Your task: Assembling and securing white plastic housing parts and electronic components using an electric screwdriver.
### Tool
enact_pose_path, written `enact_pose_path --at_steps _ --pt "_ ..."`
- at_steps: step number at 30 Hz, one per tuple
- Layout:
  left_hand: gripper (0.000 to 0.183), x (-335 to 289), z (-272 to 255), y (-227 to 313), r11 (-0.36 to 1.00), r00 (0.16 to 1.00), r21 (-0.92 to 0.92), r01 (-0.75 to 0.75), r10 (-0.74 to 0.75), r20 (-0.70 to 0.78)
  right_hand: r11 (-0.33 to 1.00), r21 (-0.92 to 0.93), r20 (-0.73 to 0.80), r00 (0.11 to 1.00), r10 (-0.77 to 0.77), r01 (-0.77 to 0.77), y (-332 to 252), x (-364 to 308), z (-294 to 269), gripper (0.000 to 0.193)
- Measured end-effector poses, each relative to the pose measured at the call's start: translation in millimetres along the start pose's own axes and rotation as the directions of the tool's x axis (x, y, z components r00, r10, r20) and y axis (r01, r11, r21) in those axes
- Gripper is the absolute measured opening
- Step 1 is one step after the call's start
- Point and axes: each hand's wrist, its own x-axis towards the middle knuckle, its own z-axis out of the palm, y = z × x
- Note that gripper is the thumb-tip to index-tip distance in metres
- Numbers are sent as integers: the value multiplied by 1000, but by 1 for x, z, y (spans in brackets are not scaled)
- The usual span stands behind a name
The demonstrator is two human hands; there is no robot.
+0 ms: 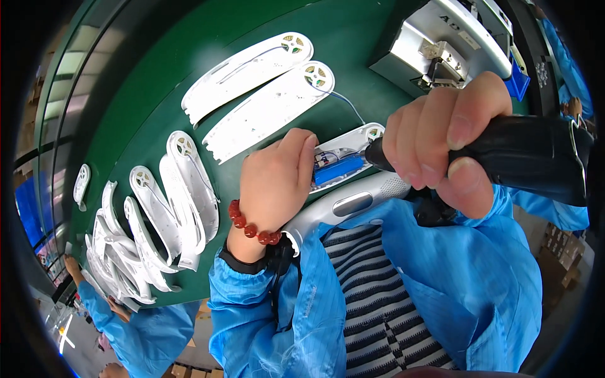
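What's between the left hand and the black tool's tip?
The head view shows an open white shell with a blue block inside, between the left hand and black tool.

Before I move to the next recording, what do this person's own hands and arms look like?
The left hand and right hand are gloveless. A bracelet of round, glossy red beads circles the left wrist, with a black band beside it at the cuff. The left sleeve and right sleeve are bright blue, loose and creased.
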Motion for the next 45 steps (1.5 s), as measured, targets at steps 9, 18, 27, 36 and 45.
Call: enact_pose_path --at_steps 9,18,27,36,45 --pt "16 -2 1 -4 998 993 -62 -32 25 -112 1000 -18 26 1000 3 -2 16 14 6 28" --pt "17 -2 1 -4 997 991 -44 -57 52 -120 995 25 -45 994 103 -102 20 11 12 29" --pt "15 -4 1 -5 996 990 -46 -71 65 -127 996 28 -13 996 83 -83 22 11 10 28" --pt "14 -2 0 -3 998 990 -2 -66 65 -126 1000 1 14 1000 -20 20 30 1 17 28" --pt "10 -7 0 -9 999 992 32 -37 40 -117 989 -144 201 980 -4 33 28 -1 19 30"
